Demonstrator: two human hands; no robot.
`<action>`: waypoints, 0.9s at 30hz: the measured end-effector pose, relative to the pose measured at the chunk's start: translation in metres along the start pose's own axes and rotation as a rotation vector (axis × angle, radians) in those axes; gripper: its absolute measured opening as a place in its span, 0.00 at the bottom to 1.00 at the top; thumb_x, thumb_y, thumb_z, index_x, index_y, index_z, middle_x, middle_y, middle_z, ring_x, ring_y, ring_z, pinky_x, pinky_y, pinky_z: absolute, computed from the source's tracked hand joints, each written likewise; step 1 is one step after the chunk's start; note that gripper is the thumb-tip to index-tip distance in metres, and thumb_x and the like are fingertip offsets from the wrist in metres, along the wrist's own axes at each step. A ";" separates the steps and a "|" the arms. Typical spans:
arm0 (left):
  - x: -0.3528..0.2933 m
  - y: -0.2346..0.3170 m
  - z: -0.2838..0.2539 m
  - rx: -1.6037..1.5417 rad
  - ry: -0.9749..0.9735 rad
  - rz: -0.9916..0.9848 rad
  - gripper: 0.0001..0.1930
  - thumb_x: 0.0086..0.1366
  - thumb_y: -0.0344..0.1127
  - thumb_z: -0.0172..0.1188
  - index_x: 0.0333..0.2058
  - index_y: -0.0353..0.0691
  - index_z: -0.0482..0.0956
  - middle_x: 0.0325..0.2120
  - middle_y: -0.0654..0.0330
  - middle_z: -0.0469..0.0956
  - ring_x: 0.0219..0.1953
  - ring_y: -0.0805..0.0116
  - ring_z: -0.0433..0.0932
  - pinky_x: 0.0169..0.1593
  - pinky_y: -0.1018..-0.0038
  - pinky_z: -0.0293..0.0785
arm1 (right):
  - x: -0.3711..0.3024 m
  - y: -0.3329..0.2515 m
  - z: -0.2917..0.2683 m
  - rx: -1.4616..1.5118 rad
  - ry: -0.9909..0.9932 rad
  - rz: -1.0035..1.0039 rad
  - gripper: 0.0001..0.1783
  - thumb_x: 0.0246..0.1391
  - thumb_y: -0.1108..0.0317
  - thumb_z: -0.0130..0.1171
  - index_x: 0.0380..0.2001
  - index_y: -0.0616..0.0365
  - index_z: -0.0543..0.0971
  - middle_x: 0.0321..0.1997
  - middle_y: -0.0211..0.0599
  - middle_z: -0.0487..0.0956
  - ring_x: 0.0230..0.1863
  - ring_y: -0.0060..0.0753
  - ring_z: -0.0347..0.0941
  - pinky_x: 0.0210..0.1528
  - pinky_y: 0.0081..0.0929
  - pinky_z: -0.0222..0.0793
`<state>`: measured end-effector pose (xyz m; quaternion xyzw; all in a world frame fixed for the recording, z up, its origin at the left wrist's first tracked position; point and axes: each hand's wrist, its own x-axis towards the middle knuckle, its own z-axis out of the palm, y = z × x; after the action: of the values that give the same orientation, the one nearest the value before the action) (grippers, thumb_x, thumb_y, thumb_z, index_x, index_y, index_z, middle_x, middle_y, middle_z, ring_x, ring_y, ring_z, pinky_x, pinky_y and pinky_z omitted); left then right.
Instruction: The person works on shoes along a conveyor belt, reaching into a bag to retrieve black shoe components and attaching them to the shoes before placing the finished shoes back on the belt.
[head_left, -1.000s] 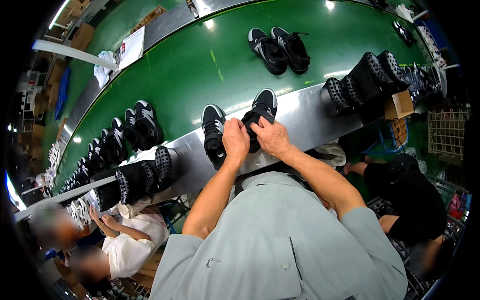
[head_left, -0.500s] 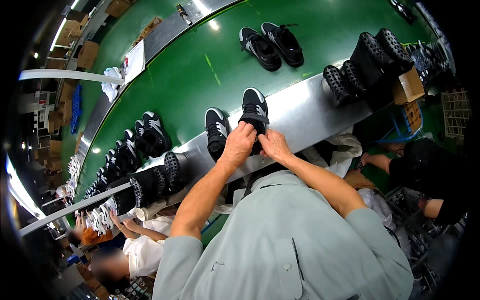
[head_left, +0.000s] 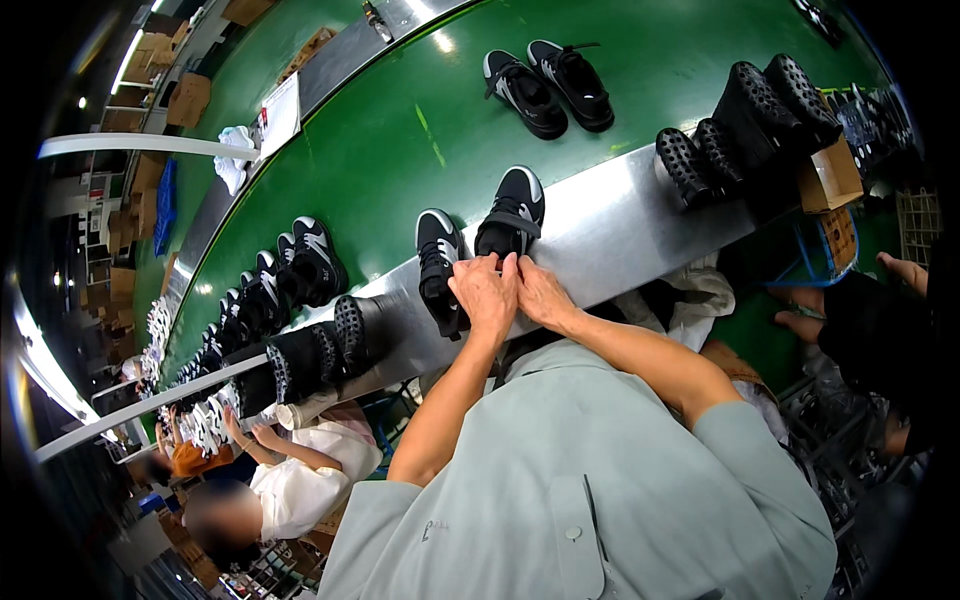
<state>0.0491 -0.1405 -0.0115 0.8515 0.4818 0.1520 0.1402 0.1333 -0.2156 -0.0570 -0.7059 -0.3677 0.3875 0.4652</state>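
A black sneaker (head_left: 522, 196) with a pale grey toe edge lies toe away from me on the metal ledge, a dark strap across its top. At its heel end my left hand (head_left: 487, 294) and my right hand (head_left: 542, 291) meet, fingers bent and closed on the collar. The fingertips partly cover the heel, so what exactly they pinch there is hidden. Just left of it, apart from my right hand, rests the matching sneaker (head_left: 437, 258), near my left wrist.
Another pair of black sneakers (head_left: 527, 92) stands on the green belt (head_left: 400, 160) farther off. Shoes lie soles outward on the metal ledge (head_left: 610, 220) at right, beside a cardboard box (head_left: 830, 176). A long row of sneakers (head_left: 310, 262) runs left, where a co-worker in white (head_left: 300, 490) sits.
My hands have come closer together at the heel of the sneaker. Its toe now points a little more to the right. The other sneaker stays beside it.
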 end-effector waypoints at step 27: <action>0.010 -0.004 -0.007 -0.870 -0.161 -0.686 0.17 0.64 0.40 0.67 0.24 0.32 0.82 0.17 0.68 0.73 0.22 0.79 0.65 0.27 0.76 0.58 | 0.023 -0.031 -0.049 0.637 -0.035 0.483 0.10 0.61 0.65 0.61 0.29 0.58 0.78 0.23 0.25 0.72 0.17 0.15 0.60 0.16 0.19 0.52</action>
<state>0.0480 -0.1296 -0.0054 0.5187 0.6117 0.2172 0.5564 0.1817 -0.2044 -0.0196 -0.5859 -0.0604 0.5922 0.5498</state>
